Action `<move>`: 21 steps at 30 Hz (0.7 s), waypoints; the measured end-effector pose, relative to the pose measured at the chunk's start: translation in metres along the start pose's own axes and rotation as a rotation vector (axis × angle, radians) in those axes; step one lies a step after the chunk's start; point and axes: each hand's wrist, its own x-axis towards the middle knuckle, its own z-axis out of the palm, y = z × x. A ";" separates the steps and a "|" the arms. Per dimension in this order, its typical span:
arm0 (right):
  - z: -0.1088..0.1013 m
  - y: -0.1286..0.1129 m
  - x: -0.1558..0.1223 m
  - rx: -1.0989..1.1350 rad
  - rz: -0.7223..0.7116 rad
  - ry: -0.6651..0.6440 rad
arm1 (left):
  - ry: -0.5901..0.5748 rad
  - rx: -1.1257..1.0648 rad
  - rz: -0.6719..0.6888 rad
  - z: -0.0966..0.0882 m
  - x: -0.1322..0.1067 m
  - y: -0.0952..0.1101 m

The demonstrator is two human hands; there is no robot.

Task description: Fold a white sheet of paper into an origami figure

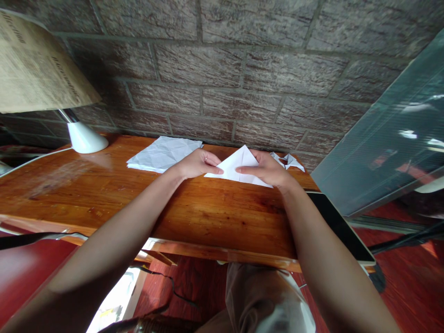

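Observation:
A white sheet of paper (pixel 231 165), folded into a triangle with its peak pointing away from me, is held just above the wooden table. My left hand (pixel 198 163) pinches its left corner between thumb and fingers. On the right side, my right hand (pixel 265 169) grips the paper with the thumb on top and the fingers behind it, out of sight. Beyond my left wrist lies a stack of creased white paper (pixel 163 152). A folded white paper piece (pixel 294 163) rests past my right hand, partly hidden by it.
A lamp with a printed shade (pixel 38 64) and white base (pixel 86 138) stands at the table's left end. A dark-screened tablet (pixel 342 226) lies at the right edge. Behind the wooden table (pixel 222 217) rises a brick wall (pixel 222 69), with a glass panel (pixel 385 134) to the right.

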 end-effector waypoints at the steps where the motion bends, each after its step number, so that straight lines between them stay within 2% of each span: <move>1: -0.001 0.000 0.000 0.000 0.000 0.014 | 0.014 -0.014 -0.004 -0.001 0.000 0.000; 8: -0.008 -0.002 -0.002 0.023 -0.003 0.068 | 0.106 -0.067 -0.039 -0.006 -0.001 -0.001; 10: -0.009 -0.001 -0.002 0.014 -0.002 0.074 | 0.081 -0.086 -0.041 -0.006 -0.002 -0.001; 15: -0.021 -0.001 -0.005 0.055 0.019 0.143 | -0.066 -0.082 0.022 -0.005 -0.004 -0.001; 19: -0.025 -0.001 -0.008 0.076 0.035 0.143 | -0.047 -0.093 0.035 -0.010 -0.002 -0.005; 21: -0.021 -0.001 -0.008 0.055 0.023 0.105 | 0.014 -0.139 0.058 -0.008 -0.001 -0.006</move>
